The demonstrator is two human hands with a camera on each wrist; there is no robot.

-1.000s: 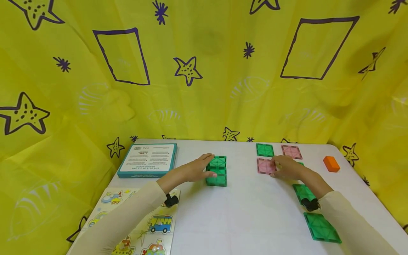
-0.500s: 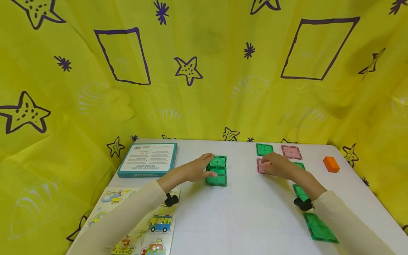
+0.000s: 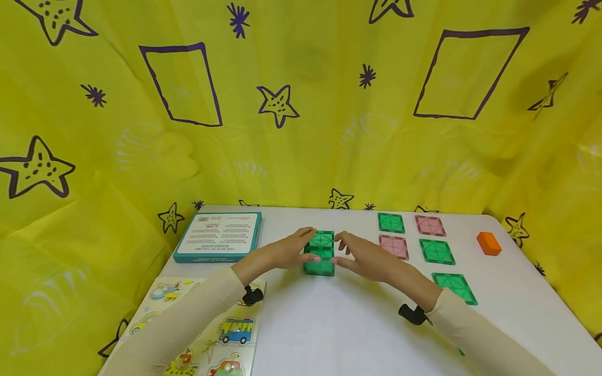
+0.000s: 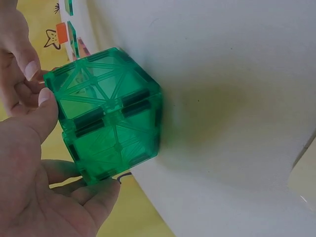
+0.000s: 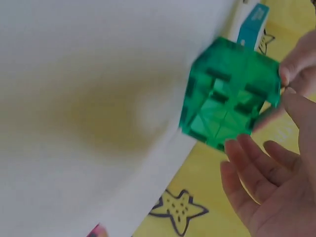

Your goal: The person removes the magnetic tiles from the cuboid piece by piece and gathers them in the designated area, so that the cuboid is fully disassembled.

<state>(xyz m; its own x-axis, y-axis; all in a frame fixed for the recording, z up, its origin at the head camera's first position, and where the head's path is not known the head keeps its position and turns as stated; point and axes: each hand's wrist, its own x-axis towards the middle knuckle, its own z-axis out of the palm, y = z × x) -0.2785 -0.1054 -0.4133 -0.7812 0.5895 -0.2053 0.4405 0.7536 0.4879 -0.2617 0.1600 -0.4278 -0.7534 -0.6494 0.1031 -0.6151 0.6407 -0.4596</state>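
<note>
Green ribbed translucent box [image 3: 323, 241] is gripped by left hand [image 3: 288, 251], right hand [image 3: 364, 257] loose alongside.

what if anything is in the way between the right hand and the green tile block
Nothing visible: the right hand is right beside the green tile block, and the left hand holds the opposite side.

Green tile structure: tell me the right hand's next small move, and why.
Probably close the right hand gently on the green tile structure: it is poised at the structure's right side, while the left hand grips the opposite side, so both could steady it.
</note>
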